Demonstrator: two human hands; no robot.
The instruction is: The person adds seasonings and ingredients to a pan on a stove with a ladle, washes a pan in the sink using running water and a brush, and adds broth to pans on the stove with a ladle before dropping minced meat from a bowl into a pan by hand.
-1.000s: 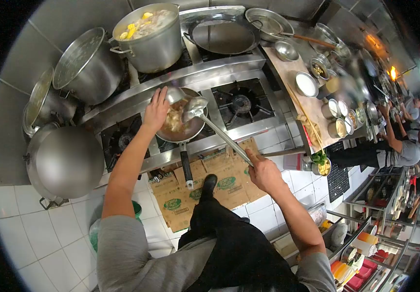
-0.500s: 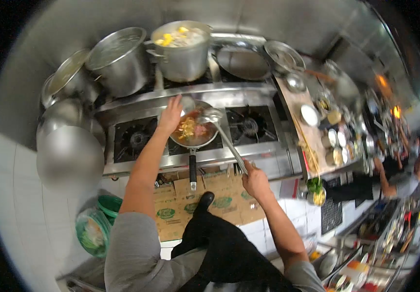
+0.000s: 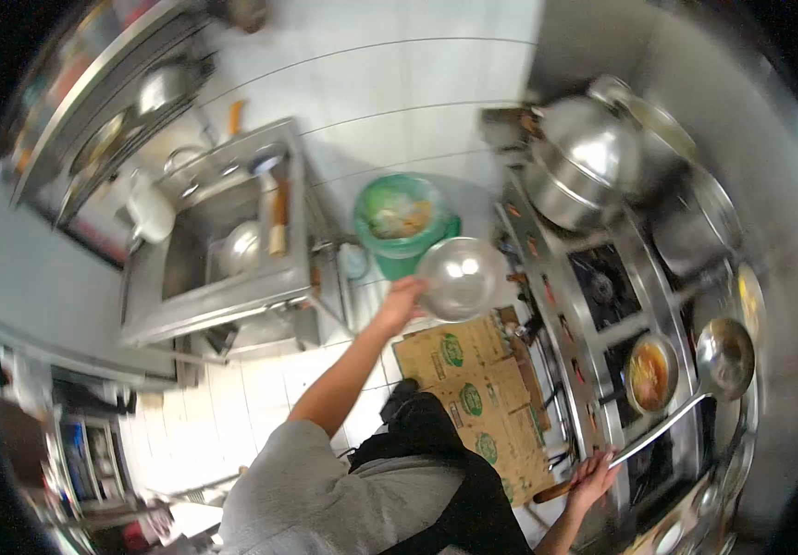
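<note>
A shiny metal bowl (image 3: 461,277) is gripped at its rim by the left hand (image 3: 405,301), its fingers closed on the edge, and is seen overlapping the side of a green bin (image 3: 389,248); the height between them cannot be told. A long ladle (image 3: 725,358) is grasped near its wooden end by the closed right hand (image 3: 593,476), its scoop seen past a pan (image 3: 629,379) of reddish food (image 3: 650,370) on the stove (image 3: 547,277). Flattened cardboard (image 3: 473,398) is spread on the floor.
</note>
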